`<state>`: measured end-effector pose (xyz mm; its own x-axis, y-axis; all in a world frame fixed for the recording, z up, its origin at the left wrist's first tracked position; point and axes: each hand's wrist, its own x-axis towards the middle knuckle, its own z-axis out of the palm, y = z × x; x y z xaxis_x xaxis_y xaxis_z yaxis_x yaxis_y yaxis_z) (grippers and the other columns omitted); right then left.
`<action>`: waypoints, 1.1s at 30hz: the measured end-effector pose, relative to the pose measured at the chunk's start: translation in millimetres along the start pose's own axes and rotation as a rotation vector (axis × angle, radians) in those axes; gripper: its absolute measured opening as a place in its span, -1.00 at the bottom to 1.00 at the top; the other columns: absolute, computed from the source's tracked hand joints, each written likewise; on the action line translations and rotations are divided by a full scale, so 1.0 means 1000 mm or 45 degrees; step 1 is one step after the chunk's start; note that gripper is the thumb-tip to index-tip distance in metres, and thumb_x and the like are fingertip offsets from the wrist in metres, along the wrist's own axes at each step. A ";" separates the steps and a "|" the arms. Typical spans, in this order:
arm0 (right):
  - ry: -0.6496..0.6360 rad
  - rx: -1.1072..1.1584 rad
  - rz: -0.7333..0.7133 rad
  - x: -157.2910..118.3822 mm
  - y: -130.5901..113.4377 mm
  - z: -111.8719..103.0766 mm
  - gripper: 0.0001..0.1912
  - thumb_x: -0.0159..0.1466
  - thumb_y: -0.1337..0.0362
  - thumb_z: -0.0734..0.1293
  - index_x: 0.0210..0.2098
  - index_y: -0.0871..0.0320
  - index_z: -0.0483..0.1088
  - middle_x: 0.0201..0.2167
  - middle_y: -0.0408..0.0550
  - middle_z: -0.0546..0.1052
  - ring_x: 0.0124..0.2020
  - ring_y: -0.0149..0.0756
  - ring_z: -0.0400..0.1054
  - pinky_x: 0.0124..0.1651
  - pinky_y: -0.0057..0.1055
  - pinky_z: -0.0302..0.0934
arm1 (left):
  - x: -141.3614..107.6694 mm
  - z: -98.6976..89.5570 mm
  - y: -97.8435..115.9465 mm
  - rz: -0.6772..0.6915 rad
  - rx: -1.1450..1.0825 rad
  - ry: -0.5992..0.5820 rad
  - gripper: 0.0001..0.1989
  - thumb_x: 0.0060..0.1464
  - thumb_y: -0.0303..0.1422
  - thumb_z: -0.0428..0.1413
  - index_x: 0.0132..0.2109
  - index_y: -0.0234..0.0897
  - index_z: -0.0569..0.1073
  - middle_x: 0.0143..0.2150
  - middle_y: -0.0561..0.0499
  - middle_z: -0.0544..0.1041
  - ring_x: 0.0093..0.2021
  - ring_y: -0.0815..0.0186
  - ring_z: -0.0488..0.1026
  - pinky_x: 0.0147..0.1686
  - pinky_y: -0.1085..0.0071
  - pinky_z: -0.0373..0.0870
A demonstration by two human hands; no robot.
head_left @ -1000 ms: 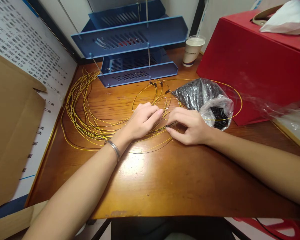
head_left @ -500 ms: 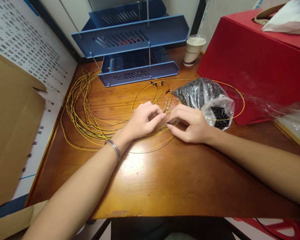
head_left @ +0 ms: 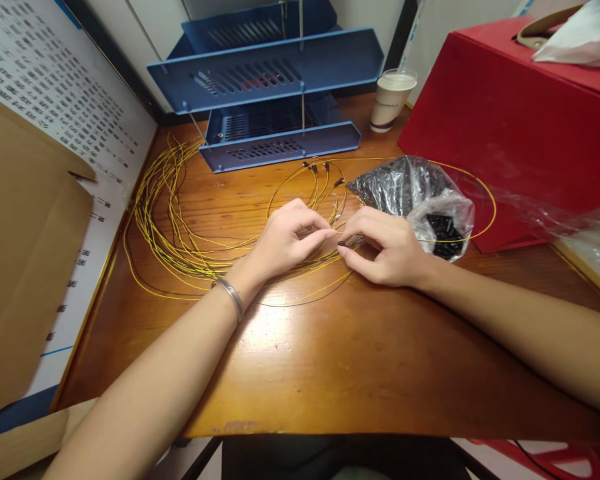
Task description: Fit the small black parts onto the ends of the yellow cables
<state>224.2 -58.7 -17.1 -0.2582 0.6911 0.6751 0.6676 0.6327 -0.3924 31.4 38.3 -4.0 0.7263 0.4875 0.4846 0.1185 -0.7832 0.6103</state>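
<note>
My left hand is closed in a pinch on a thin yellow wire, whose tip shows at the fingertips. Just to its right, my right hand pinches a small black plastic piece between thumb and forefinger. The two sets of fingertips almost meet. Beneath and left of my hands lies a loose coil of yellow and dark wires. Behind my fingers, several wire ends carry black tips. A clear plastic bag full of small black pieces lies open beside my right hand.
A blue two-level desk tray stands at the back, with a paper cup beside it. The red box takes up the back right. Cardboard and a printed sheet are at left. One wire loops over the bag.
My left fingertips have come slightly nearer the black piece in my right hand, and the wire tip now shows between them. The whole view has shifted a little.
</note>
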 end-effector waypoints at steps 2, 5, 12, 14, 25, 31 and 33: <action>-0.006 -0.005 0.002 0.000 0.000 0.000 -0.88 0.19 0.40 0.38 -0.28 0.09 0.41 -0.35 -0.07 0.56 -0.34 -0.26 0.45 -0.26 -0.30 0.36 | 0.000 0.000 -0.001 0.024 -0.005 0.009 -0.84 0.19 -0.34 0.22 -0.36 -0.28 0.60 -0.40 -0.01 0.61 -0.32 0.31 0.43 -0.24 0.35 0.37; -0.009 -0.001 -0.007 0.000 0.000 0.000 -0.87 0.19 0.41 0.38 -0.26 0.10 0.42 -0.34 -0.06 0.56 -0.33 -0.26 0.44 -0.26 -0.30 0.35 | -0.001 0.000 -0.001 0.053 -0.001 0.013 -0.88 0.16 -0.39 0.23 -0.34 -0.28 0.62 -0.41 0.00 0.62 -0.34 0.32 0.43 -0.24 0.35 0.37; -0.005 -0.007 -0.006 0.000 0.000 0.000 -0.87 0.19 0.40 0.38 -0.27 0.09 0.42 -0.35 -0.08 0.55 -0.35 -0.26 0.44 -0.28 -0.31 0.35 | -0.001 0.000 -0.001 0.039 0.049 0.003 -0.89 0.14 -0.37 0.23 -0.34 -0.26 0.63 -0.42 0.00 0.63 -0.34 0.30 0.44 -0.24 0.33 0.38; -0.004 -0.007 -0.006 0.000 0.000 0.000 -0.87 0.19 0.40 0.38 -0.27 0.08 0.42 -0.36 -0.08 0.55 -0.35 -0.26 0.44 -0.28 -0.31 0.35 | -0.001 0.000 -0.001 0.043 0.071 -0.003 -0.89 0.14 -0.36 0.23 -0.34 -0.25 0.63 -0.41 0.00 0.63 -0.34 0.30 0.44 -0.24 0.32 0.39; -0.030 -0.022 -0.009 0.000 0.001 -0.001 -0.87 0.19 0.41 0.38 -0.27 0.11 0.41 -0.34 -0.05 0.55 -0.33 -0.25 0.44 -0.26 -0.29 0.36 | -0.002 0.000 -0.004 0.096 0.173 0.040 -0.90 0.14 -0.40 0.21 -0.33 -0.26 0.61 -0.40 0.02 0.63 -0.34 0.30 0.43 -0.23 0.32 0.36; -0.007 -0.020 -0.014 0.000 0.000 -0.001 -0.86 0.18 0.41 0.39 -0.27 0.11 0.41 -0.34 -0.05 0.55 -0.32 -0.24 0.45 -0.25 -0.29 0.37 | -0.002 0.000 -0.005 0.106 0.181 0.047 -0.91 0.14 -0.41 0.21 -0.33 -0.26 0.61 -0.39 0.03 0.64 -0.34 0.30 0.45 -0.21 0.32 0.36; -0.008 -0.020 -0.012 0.000 0.000 -0.001 -0.87 0.18 0.42 0.39 -0.27 0.12 0.41 -0.34 -0.04 0.55 -0.32 -0.24 0.45 -0.25 -0.28 0.37 | -0.002 0.000 -0.005 0.123 0.179 0.051 -0.91 0.14 -0.43 0.22 -0.33 -0.27 0.61 -0.39 0.03 0.64 -0.35 0.31 0.45 -0.22 0.32 0.36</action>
<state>224.6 -59.2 -16.2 -0.2689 0.6877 0.6744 0.6759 0.6336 -0.3766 29.4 40.8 -7.8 0.7114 0.4201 0.5633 0.1452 -0.8722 0.4671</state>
